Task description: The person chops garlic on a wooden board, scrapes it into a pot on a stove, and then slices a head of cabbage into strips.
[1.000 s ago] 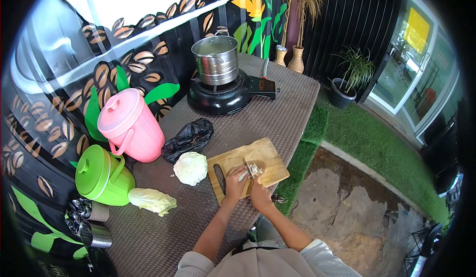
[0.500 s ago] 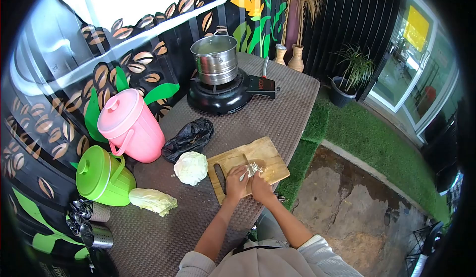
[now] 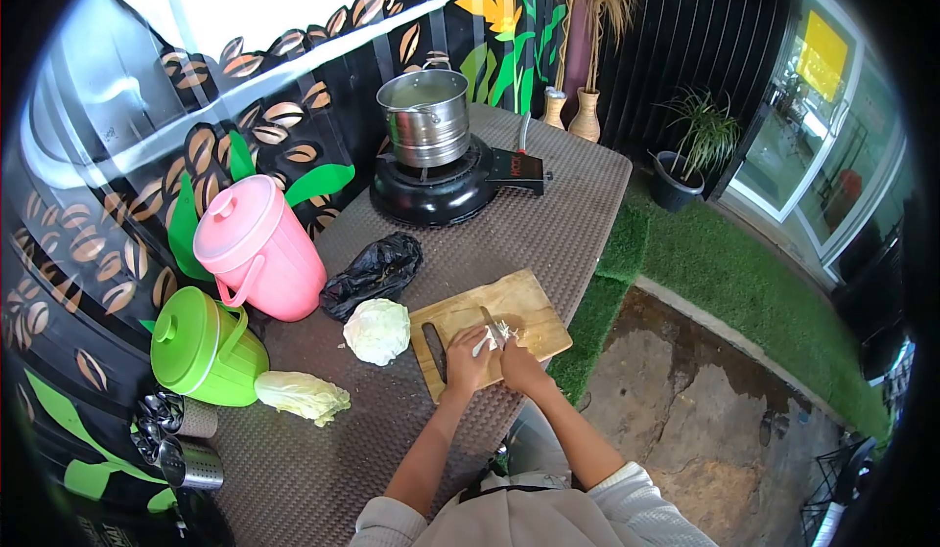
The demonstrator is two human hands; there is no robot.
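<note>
A wooden cutting board (image 3: 537, 312) lies at the table's right edge. My left hand (image 3: 466, 356) rests on the board, its fingers bent over a small white piece of vegetable. My right hand (image 3: 522, 365) is closed round the handle of a knife (image 3: 490, 320), whose blade points away across the board beside the left fingertips. Thin pale shreds (image 3: 504, 332) lie by the blade. Left of the board sit a round cabbage (image 3: 377, 332) and, farther left, a long leafy cabbage (image 3: 304, 396).
A steel pot (image 3: 425, 121) stands on a black stove (image 3: 431, 194) at the back. A black plastic bag (image 3: 374, 271), a pink container (image 3: 264, 248), a green container (image 3: 208, 351) and a steel cutlery holder (image 3: 192, 466) are on the brown table (image 3: 294, 469).
My right hand has shifted slightly to the right and nearer to my body, and the knife has moved with it. My left hand has barely moved.
</note>
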